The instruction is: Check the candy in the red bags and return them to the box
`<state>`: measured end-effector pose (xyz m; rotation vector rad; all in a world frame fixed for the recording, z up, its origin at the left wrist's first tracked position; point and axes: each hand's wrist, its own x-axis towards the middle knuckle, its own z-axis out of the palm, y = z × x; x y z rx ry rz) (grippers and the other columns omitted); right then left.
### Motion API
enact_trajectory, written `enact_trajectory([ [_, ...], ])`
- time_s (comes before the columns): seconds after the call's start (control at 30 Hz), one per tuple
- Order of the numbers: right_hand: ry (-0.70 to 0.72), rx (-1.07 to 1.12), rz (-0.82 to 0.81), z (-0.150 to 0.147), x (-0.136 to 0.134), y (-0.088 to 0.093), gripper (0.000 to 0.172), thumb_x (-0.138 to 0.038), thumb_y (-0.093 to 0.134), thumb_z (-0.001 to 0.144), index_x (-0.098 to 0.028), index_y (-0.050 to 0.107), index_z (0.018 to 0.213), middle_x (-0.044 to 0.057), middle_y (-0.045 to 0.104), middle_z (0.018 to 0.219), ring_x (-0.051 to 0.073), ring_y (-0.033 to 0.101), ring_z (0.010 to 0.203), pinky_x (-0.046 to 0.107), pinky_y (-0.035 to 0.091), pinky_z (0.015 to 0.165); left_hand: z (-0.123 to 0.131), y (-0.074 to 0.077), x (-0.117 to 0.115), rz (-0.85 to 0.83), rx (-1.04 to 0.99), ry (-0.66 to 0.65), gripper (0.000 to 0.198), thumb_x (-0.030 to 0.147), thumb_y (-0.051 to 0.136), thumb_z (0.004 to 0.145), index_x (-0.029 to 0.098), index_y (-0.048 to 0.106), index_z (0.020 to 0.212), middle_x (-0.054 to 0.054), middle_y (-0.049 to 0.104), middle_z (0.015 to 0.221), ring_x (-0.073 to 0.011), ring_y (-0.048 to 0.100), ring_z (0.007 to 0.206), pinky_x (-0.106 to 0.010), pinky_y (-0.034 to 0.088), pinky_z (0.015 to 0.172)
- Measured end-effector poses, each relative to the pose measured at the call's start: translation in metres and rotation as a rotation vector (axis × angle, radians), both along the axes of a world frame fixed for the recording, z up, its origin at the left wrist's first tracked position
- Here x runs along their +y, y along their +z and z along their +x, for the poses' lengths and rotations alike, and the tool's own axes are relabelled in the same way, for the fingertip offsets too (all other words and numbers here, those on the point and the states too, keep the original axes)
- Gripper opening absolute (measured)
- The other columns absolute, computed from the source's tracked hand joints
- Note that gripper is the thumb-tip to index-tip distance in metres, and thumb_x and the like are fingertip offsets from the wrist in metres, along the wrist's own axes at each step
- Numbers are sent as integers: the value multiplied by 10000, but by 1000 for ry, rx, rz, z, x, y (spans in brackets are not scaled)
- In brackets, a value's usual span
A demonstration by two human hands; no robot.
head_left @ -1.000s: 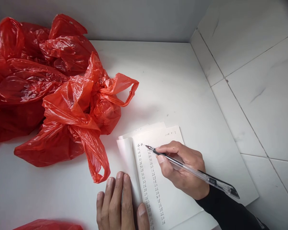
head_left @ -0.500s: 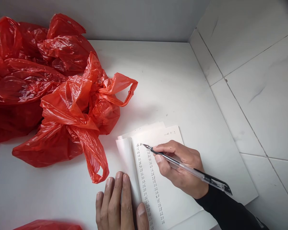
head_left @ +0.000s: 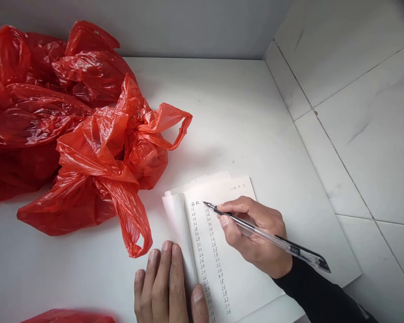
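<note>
My right hand [head_left: 256, 235] grips a clear gel pen [head_left: 267, 235] with a black cap on its back end. The pen's tip is near the top of the number columns on a white notepad [head_left: 245, 278], just right of the heading characters. Two columns of handwritten numbers run down the page. My left hand [head_left: 168, 287] lies flat, fingers stretched out, over the folded-back pages [head_left: 179, 220] at the pad's left edge, its thumb on the written sheet. Part of the left hand is cut off by the bottom edge.
Knotted red plastic bags [head_left: 97, 157] are heaped on the left of the white table [head_left: 215, 112]. Another red bag [head_left: 70, 316] shows at the bottom left. A grey wall [head_left: 195, 29] stands behind the table, and pale tiles [head_left: 384, 157] border its right side.
The pen tip has shifted slightly right, from the end of the heading to the space beside it, and my right hand moved with it. My left hand stays put.
</note>
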<state>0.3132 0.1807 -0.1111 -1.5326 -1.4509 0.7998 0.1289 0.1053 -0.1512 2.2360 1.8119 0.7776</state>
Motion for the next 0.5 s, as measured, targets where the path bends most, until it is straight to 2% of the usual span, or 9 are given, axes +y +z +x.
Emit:
enact_trajectory([
  [0.13, -62, -7, -24, 1, 0, -1, 165, -135, 655, 816, -232, 682, 947, -38, 696, 817, 84, 617, 591, 224, 509, 531, 1, -1, 2, 24, 2, -7, 703, 164, 555, 875, 160, 332, 1542, -96, 397, 1580, -301, 364, 1450, -485, 218, 1232],
  [0.33, -70, -4, -36, 1, 2, 1, 147, -138, 651, 808, -228, 677, 922, -56, 673, 767, 62, 573, 544, 207, 500, 517, -1, -1, 2, 34, 10, -23, 695, 156, 555, 871, 126, 345, 1533, -116, 403, 1574, -298, 352, 1458, -472, 200, 1242],
  [0.5, -67, 146, -90, 4, -1, 2, 241, -189, 553, 902, -262, 692, 1085, -16, 747, 917, 123, 708, 758, 224, 575, 594, -1, -2, 2, 36, 10, -25, 697, 162, 560, 869, 128, 348, 1532, -118, 407, 1572, -303, 352, 1457, -481, 205, 1239],
])
